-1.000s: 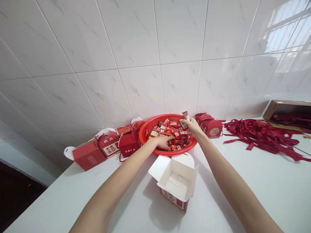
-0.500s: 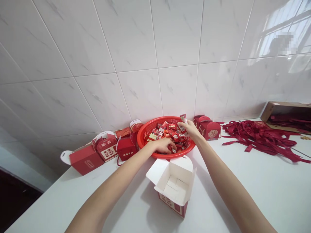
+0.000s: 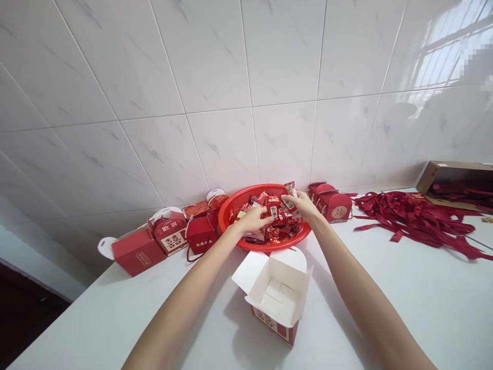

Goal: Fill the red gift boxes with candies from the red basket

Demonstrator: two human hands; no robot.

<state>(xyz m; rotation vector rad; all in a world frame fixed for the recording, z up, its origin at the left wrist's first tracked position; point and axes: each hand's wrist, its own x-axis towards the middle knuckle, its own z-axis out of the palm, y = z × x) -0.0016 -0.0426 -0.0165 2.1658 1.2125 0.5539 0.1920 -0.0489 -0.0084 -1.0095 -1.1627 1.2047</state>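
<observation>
A red plastic basket (image 3: 226,226) stands against the wall, filled with small wrapped candies (image 3: 283,234) in mostly red wrappers. Over its middle, my left hand (image 3: 252,221) pinches a wrapped candy (image 3: 273,211) between thumb and fingers. My right hand (image 3: 306,206), at the basket's right side, is closed on wrapped candies (image 3: 289,202), and one wrapper end sticks up above the fingers. In front of the basket an open gift box (image 3: 275,298) stands upright, white inside and red outside, its flaps spread. The bottom of the box shows bare.
Several red gift boxes (image 3: 140,252) stand left of the basket, and more red boxes (image 3: 333,204) are at its right. Dark red ribbons (image 3: 408,216) lie heaped on the white table (image 3: 404,288). A cardboard box (image 3: 429,177) with ribbon inside rests at the far right.
My left hand has lifted and shifted slightly left from among the candies, now with a candy at its fingertips. My right hand stays nearly in place, still holding its candies.
</observation>
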